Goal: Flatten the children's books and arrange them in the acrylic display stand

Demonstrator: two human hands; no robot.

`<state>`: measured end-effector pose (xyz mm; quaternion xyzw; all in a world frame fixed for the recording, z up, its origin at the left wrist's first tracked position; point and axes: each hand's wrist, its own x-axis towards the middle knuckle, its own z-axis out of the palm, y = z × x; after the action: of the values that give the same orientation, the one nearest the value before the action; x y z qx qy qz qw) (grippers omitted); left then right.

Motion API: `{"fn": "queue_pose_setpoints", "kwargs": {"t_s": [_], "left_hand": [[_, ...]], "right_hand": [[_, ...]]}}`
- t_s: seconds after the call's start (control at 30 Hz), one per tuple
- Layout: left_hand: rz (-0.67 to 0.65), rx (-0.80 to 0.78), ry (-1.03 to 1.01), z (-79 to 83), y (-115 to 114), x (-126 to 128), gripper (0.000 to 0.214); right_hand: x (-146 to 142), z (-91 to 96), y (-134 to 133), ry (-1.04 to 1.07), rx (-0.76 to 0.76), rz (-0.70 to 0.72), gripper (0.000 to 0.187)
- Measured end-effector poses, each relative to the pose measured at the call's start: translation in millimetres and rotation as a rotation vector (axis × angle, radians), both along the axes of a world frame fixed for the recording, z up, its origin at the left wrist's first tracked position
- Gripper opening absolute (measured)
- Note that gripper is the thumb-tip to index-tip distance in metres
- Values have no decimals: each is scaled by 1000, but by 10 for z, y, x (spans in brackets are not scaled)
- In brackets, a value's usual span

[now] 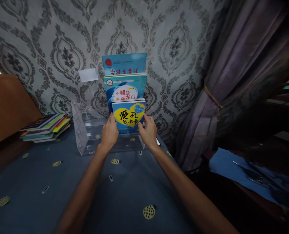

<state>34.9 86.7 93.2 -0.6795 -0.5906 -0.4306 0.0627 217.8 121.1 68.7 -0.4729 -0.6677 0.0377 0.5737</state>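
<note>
Between my two hands is a blue book [125,130] with a yellow heart on its cover, held upright at the front of a clear acrylic rack [80,136]. My left hand [109,131] grips its left edge. On the right edge, my right hand [148,130] is closed with the thumb on the cover. Behind it stand a teal book [141,84] with a white oval and, at the back, a taller blue book [125,58] with red lettering. The lower parts of these two are hidden by the books in front.
A pile of books [45,128] lies left of the rack, near a brown wooden panel [10,107]. A patterned wall [69,58] rises behind the dark blue tablecloth [86,195]. To the right hang a tied purple curtain [207,97] and a blue cloth [227,165] with metal tools.
</note>
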Motion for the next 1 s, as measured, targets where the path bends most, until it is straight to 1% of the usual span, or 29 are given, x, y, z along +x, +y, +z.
{"fn": "queue_pose_setpoints", "kwargs": {"t_s": [0.13, 0.23, 0.3, 0.47, 0.6, 0.8, 0.87, 0.9, 1.0], "left_hand": [[-1, -7, 0, 18, -15, -11, 56], [-27, -13, 14, 36, -28, -43, 53], [-40, -17, 32, 57, -40, -71, 49], [-29, -21, 90, 120, -67, -131, 42], [-28, 9, 114, 129, -63, -162, 39], [-62, 59, 100, 101, -35, -197, 37], [-45, 52, 96, 147, -61, -206, 37], [-17, 54, 96, 192, -87, -211, 37], [77, 96, 108, 389, -231, -234, 38]], "right_hand": [[1, 16, -2, -24, -12, -3, 53], [45, 40, 30, -4, -21, 36, 51], [104, 67, 68, 49, -20, 62, 50], [320, 158, 181, 247, 7, 78, 48], [465, 218, 244, 411, 7, 131, 44], [534, 271, 261, 473, 3, 157, 40], [527, 293, 239, 471, 7, 168, 38], [521, 308, 220, 474, 11, 173, 37], [504, 377, 129, 504, 21, 189, 35]]}}
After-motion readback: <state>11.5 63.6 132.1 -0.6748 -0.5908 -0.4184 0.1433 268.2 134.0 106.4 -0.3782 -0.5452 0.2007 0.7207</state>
